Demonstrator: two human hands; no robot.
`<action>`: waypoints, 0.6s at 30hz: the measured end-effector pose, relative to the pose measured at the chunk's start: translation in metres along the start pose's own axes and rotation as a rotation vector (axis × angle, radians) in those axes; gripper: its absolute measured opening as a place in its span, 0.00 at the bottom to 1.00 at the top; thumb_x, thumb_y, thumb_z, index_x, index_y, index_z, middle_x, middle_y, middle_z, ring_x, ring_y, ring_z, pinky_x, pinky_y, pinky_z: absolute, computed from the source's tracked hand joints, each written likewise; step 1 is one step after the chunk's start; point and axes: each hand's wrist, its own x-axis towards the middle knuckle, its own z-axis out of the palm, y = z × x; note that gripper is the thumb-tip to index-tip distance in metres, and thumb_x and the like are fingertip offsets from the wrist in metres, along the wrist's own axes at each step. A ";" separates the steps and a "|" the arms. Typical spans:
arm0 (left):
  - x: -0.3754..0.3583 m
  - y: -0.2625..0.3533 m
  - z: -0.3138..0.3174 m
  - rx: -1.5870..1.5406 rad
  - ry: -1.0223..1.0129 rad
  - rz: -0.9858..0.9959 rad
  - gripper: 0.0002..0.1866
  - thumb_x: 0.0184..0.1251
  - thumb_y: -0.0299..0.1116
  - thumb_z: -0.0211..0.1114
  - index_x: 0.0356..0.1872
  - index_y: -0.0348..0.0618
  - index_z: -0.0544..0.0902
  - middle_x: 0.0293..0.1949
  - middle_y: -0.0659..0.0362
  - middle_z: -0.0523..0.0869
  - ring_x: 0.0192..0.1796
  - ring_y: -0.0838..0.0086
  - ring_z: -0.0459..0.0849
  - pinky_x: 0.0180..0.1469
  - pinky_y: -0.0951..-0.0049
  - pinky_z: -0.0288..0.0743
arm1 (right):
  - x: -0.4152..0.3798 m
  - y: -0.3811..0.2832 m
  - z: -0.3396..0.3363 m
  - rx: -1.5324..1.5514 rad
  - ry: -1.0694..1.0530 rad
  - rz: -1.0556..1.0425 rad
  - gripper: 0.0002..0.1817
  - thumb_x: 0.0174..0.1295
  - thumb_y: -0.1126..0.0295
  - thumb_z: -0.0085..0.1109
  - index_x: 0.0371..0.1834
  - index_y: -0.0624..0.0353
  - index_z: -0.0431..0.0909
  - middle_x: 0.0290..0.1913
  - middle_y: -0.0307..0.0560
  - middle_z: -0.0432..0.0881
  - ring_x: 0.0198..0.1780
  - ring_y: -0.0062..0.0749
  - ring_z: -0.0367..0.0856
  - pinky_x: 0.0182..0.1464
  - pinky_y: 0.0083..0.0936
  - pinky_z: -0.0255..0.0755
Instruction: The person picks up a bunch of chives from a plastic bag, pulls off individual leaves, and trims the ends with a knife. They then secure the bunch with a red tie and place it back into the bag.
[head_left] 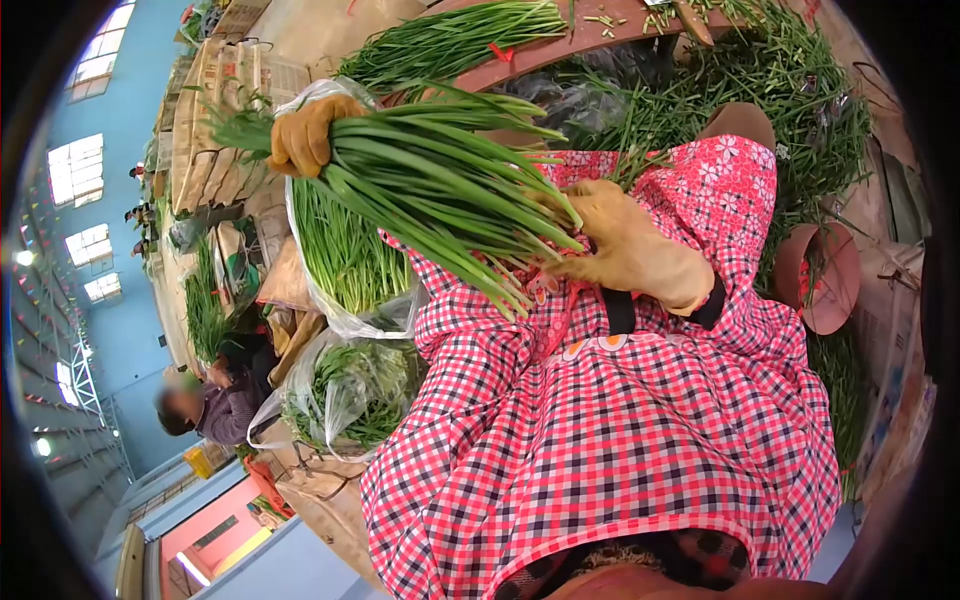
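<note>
The left hand (312, 135), gloved, is closed firmly around a bundle of green stalks (440, 180) near its leafy end. The bundle is held above the lap, slanting down to the right hand (635, 240). That hand, also gloved, is partly curled about the far ends; whether it grips cannot be determined. The two-ended hold appears intended to keep the stalks aligned. A checked apron (640, 430) covers the lap, presumably against dirt.

An upright bag (408, 312) of similar stalks stands beside the left knee, apparently within easy reach. The reddish worktop (560, 50) ahead carries another bunch (455, 40) and a wooden handle (693, 22), probably a knife's. Loose leaves (800, 90) lie heaped at right. The room has a blue wall (120, 215) with windows (77, 170); another person (230, 408) works at left.
</note>
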 end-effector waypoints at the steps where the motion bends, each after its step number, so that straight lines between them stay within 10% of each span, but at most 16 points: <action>1: 0.001 -0.002 0.004 -0.001 0.002 0.015 0.12 0.73 0.41 0.61 0.29 0.51 0.74 0.25 0.67 0.81 0.31 0.77 0.78 0.46 0.66 0.72 | -0.007 0.013 0.000 -0.061 -0.118 0.001 0.30 0.58 0.51 0.67 0.61 0.52 0.76 0.44 0.54 0.82 0.46 0.51 0.79 0.48 0.46 0.72; 6: 0.015 -0.024 0.040 -0.015 0.016 0.187 0.12 0.72 0.39 0.61 0.29 0.48 0.75 0.24 0.64 0.81 0.25 0.76 0.78 0.37 0.71 0.76 | -0.041 0.057 -0.028 -0.458 -0.336 0.253 0.12 0.63 0.60 0.63 0.41 0.55 0.84 0.36 0.52 0.83 0.37 0.46 0.81 0.40 0.40 0.75; 9: 0.030 -0.044 0.069 -0.069 0.063 0.403 0.09 0.70 0.33 0.63 0.30 0.41 0.78 0.21 0.59 0.81 0.18 0.73 0.77 0.26 0.71 0.75 | -0.032 0.065 -0.046 0.039 0.312 0.095 0.10 0.65 0.65 0.62 0.43 0.59 0.85 0.38 0.51 0.85 0.41 0.44 0.83 0.45 0.35 0.77; 18: 0.043 -0.048 0.083 -0.162 -0.085 0.413 0.09 0.71 0.32 0.58 0.32 0.40 0.80 0.20 0.58 0.81 0.20 0.73 0.80 0.26 0.72 0.76 | 0.016 0.029 -0.059 0.152 -0.174 0.248 0.22 0.69 0.55 0.59 0.56 0.61 0.82 0.51 0.50 0.86 0.51 0.43 0.84 0.54 0.35 0.76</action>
